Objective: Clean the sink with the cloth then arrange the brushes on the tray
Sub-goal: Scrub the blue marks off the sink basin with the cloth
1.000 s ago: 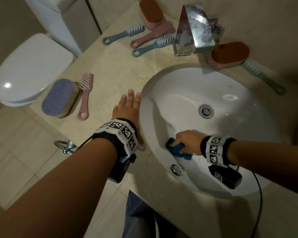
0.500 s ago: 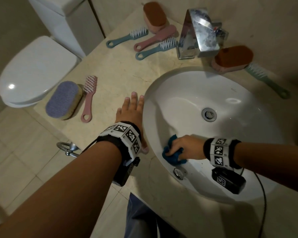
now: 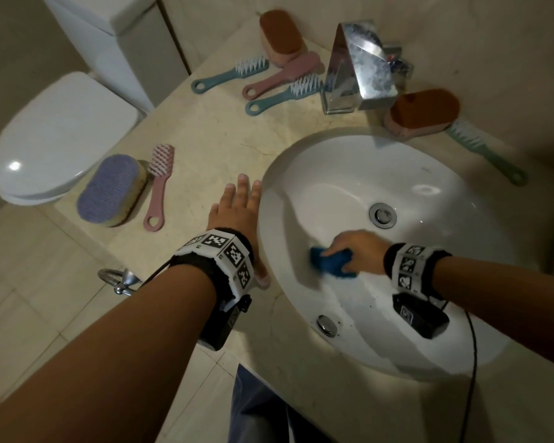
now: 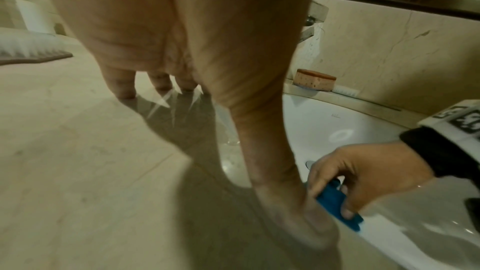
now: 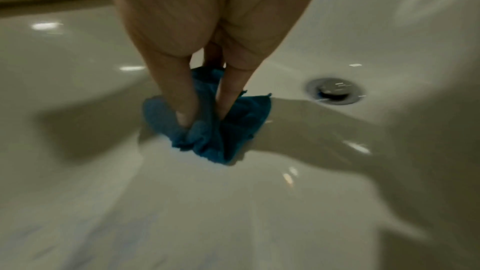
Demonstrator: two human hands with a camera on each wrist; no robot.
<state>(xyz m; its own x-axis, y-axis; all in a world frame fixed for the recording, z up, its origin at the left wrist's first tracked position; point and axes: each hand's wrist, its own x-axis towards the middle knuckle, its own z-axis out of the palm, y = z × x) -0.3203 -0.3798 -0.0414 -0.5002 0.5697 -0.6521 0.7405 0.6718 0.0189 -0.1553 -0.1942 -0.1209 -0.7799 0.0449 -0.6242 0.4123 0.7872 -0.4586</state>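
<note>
Spanning beige marble counter point(image 3: 205, 132): white sink point(image 3: 333, 174), toilet point(image 3: 61, 135).

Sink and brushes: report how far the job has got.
Done: nothing clearly finished. In hand: the right hand holds the blue cloth bunched against the near wall of the sink, beside the drain; the left hand lies flat on the counter. Left: dark specks near the overflow, and every brush, like the pink brush, lies loose; no tray is in view.
</note>
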